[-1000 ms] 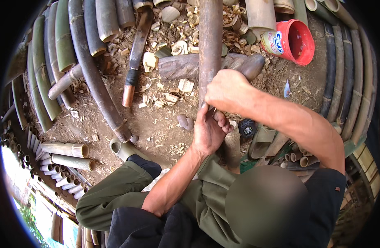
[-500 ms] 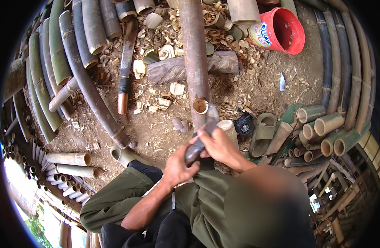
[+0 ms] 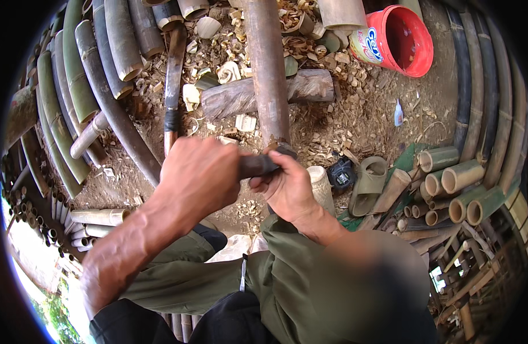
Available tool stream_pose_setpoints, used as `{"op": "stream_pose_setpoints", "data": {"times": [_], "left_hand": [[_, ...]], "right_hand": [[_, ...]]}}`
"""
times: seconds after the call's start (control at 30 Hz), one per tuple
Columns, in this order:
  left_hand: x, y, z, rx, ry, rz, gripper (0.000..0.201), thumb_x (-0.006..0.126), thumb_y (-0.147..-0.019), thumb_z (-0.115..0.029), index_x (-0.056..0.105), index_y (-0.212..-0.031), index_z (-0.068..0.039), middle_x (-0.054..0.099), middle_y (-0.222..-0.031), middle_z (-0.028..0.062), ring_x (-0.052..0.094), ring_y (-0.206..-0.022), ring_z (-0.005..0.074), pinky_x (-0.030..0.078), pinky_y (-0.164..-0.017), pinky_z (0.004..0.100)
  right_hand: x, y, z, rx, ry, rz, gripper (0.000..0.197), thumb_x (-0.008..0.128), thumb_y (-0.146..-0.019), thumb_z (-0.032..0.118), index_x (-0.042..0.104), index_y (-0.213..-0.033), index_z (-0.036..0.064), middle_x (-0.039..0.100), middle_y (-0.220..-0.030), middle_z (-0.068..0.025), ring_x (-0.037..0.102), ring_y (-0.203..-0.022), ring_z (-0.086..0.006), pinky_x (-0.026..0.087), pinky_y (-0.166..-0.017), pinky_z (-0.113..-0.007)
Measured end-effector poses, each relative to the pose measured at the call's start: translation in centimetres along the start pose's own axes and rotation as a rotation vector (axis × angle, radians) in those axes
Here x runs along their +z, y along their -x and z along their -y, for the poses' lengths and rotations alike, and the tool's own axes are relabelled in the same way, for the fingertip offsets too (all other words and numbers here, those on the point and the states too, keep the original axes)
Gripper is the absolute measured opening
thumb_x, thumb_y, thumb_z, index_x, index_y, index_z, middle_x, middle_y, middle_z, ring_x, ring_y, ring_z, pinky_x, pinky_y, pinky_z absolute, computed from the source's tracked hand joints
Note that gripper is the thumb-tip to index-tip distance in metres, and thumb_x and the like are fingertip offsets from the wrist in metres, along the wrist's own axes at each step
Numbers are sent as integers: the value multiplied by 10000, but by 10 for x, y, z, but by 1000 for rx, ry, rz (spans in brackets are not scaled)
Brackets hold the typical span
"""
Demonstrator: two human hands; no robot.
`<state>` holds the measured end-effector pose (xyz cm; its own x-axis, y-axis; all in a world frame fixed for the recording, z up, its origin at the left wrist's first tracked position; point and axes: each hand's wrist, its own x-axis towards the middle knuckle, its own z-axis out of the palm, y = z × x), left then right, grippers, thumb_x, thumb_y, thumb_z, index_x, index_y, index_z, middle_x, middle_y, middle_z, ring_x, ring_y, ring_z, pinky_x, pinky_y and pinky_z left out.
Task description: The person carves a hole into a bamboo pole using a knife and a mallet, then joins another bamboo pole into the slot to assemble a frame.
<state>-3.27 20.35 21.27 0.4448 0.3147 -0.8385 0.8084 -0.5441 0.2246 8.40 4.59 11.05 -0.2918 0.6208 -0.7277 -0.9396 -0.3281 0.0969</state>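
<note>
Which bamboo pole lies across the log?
The thick brown pole at centre, its near end by the right hand. It alone crosses over the log; the other poles lie clear.

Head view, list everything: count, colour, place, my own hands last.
Log: one, grey-brown, upper centre
Bamboo pole: one, brown, over log
Long knife: one, dark, left of log
Bucket: one, red, upper right
Bottle: one, whitish, right
Clog: one, olive, centre right
Roundish device: one, black, left of clog
Sheeting: some, green, beside clog
Bamboo lengths: many, green to brown, both sides
Shavings: many, pale, around log
Tool: one, dark, held at centre
Trousers: one pair, olive, lower centre
Left hand: one, bare, gripping tool
Right hand: one, bare, on tool near pole
</note>
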Motion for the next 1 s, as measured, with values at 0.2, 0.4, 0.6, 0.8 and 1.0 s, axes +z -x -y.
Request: {"op": "stream_pose_setpoints", "data": {"times": [0.2,0.4,0.6,0.8,1.0], "left_hand": [[-42,-4,-60,241,-515,-20,180,659,-886,-193,709,-734,-111,637,-641,22,604,-560,142,496,-509,327],[-15,2,7,327,-266,92,107,666,-852,-191,668,-785,-108,637,-651,25,599,-558,148,498,-515,358],[113,9,49,154,276,-12,197,700,-740,-183,629,-912,-118,682,-760,86,690,-685,277,562,-666,443],[210,22,-32,-91,717,-226,359,734,-719,-229,600,-1028,-105,683,-843,133,693,-791,338,565,-731,451],[217,0,-117,-308,1133,-202,473,730,-736,-227,568,-1142,-47,690,-894,232,690,-805,393,550,-761,469]], "right_hand": [[-3,12,3,-28,-194,-130,344,425,-1020,320,643,-1096,65,734,-950,-73,720,-743,-201,615,-686,-335],[-29,11,-19,240,-222,78,274,479,-1033,269,565,-1256,135,706,-885,-97,716,-757,-254,599,-680,-363],[-23,20,-9,302,247,-178,265,601,-963,162,604,-1183,15,667,-894,-61,653,-583,-172,558,-556,-337],[-26,37,-3,103,837,-357,241,602,-949,171,633,-1091,-22,704,-823,-109,587,-520,-114,494,-475,-245],[-31,34,8,-106,1550,-489,298,508,-994,254,640,-1055,-6,714,-750,-99,646,-645,-176,510,-647,-341]]}}
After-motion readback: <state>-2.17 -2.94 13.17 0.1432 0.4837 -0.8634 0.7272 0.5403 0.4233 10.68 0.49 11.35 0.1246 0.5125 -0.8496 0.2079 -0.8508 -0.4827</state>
